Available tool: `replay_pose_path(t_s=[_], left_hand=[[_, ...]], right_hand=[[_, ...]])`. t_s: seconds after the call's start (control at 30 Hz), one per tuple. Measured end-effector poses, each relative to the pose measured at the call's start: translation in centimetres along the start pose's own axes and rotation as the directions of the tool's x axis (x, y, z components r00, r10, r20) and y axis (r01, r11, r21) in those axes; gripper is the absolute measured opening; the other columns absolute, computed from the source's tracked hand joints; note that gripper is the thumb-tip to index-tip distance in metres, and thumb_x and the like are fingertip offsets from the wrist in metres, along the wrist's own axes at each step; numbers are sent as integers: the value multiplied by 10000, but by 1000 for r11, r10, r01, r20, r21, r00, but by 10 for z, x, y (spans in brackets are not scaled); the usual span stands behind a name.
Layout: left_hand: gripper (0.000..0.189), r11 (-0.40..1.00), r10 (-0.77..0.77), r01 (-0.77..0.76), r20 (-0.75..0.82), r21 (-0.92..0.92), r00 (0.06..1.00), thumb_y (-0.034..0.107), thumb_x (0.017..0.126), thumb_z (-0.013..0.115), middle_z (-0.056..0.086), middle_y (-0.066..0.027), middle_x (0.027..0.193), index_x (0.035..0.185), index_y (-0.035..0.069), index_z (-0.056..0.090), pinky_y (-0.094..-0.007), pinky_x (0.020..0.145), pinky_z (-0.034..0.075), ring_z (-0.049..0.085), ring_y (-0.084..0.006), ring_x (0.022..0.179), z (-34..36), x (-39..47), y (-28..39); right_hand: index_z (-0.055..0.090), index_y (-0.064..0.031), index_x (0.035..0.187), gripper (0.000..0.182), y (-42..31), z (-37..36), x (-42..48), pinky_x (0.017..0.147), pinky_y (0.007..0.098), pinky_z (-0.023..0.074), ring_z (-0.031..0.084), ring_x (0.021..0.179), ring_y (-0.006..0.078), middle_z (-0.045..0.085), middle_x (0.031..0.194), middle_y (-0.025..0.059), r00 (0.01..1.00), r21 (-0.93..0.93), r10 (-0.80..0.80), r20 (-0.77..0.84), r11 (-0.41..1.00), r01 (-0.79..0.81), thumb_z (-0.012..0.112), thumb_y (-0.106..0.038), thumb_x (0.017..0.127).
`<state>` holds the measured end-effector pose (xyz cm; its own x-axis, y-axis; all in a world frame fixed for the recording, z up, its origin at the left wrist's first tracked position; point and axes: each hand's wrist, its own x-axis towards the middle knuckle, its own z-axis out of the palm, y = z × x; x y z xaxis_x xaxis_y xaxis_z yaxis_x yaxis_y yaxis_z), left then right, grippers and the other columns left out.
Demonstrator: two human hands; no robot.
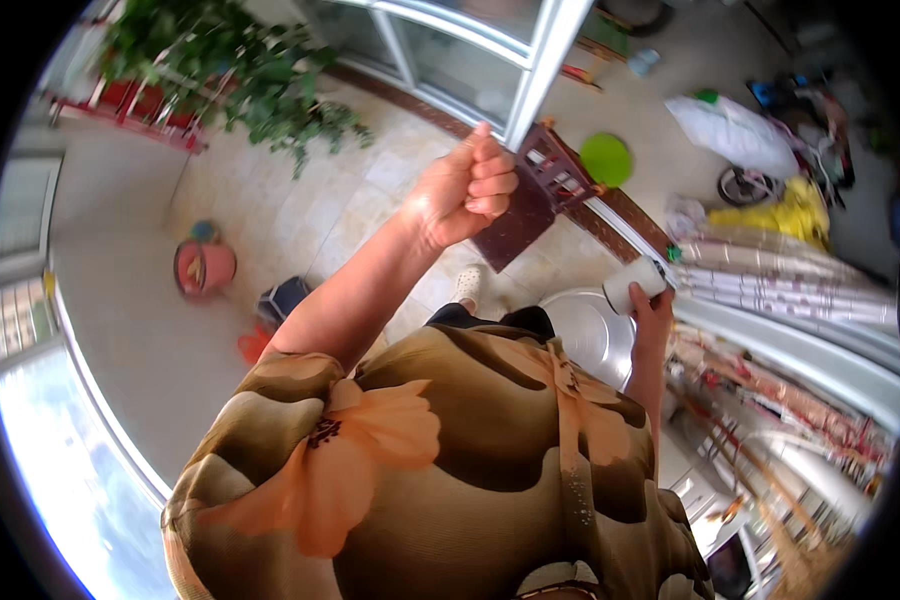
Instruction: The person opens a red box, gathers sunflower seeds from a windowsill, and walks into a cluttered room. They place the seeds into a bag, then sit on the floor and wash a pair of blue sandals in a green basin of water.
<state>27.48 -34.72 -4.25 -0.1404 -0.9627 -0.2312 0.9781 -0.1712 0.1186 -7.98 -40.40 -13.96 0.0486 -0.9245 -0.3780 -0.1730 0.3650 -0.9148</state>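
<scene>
My left hand [469,187] is raised in front of me as a fist, its thumb pointing up and the fingers curled in. Nothing shows inside it, and behind it are a dark brown wooden chair [521,221] and the edge of a white-framed glass door [529,82]. At my right side, my right hand [652,307] grips a white cylindrical container [631,286], tilted, with a dark part at its far end. Below that container sits a large shiny metal basin [585,330], partly hidden by my patterned top.
A leafy potted plant [247,75] spreads over a red stand [131,120]. On the left are a pink bucket [214,268] and a dark blue bag [281,298]. Beyond the door track lie a green round stool [606,159], a white sack [735,135] and yellow cloth [780,214].
</scene>
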Motion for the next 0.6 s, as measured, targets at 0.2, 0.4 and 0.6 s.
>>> replay_pose_path(t_s=[0.2, 0.4, 0.6], left_hand=[[457, 977, -211, 212, 34, -33, 977, 405, 1009, 340, 274, 49, 571, 616, 173, 303, -218, 365, 185, 216, -78, 448, 0, 58, -7], [443, 910, -249, 267, 95, -316, 964, 369, 1007, 365, 308, 36, 576, 627, 143, 345, -211, 430, 280, 279, -77, 467, 4, 85, -2], [448, 978, -127, 104, -120, -183, 985, 388, 1008, 361, 275, 38, 578, 628, 154, 331, -212, 386, 217, 232, -86, 473, 16, 124, -8]], right_hand=[[562, -11, 1163, 478, -2, -8, 0, 696, 268, 466, 575, 849, 122, 618, 971, 46, 989, 0, 33, -144, 999, -33, 752, -223, 779], [592, -21, 1120, 463, -7, -11, 44, 659, 254, 464, 572, 797, 108, 633, 932, 36, 986, -10, 87, -145, 996, -89, 767, -246, 756], [555, -6, 1165, 518, -34, -9, 133, 775, 290, 492, 610, 896, 153, 643, 1015, 83, 996, -44, -92, 16, 995, 93, 780, -203, 742]])
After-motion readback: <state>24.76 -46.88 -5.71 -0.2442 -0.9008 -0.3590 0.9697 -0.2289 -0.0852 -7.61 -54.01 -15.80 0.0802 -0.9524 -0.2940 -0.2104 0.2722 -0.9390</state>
